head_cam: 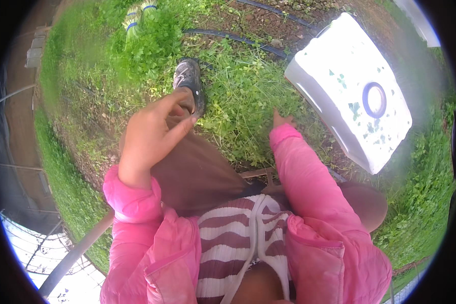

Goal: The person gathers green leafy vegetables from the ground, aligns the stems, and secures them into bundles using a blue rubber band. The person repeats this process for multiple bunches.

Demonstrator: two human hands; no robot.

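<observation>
My left hand [150, 133] is raised above my trouser leg, thumb and fingers apart, holding nothing that I can see. Out at the end of the other pink sleeve, my right hand [283, 119] reaches down into low leafy greens [247, 102], one finger stretched out; the leaves hide part of it, and whether it grips a stem cannot be told. Just right of that hand stands an upturned white plastic crate [349, 72], with loose leaves and a roll of blue tape [374, 100] on top. Beyond my shoe lie several leafy herb bunches [132, 26], their pale stems bound with blue bands.
My shoe [188, 79] rests on the greens. Black irrigation hoses [231, 37] run over the soil behind the plants. A metal pole [76, 254] slants at the lower left. Dense green rows [68, 197] grow at both sides, and another white object [418, 21] shows at the upper right.
</observation>
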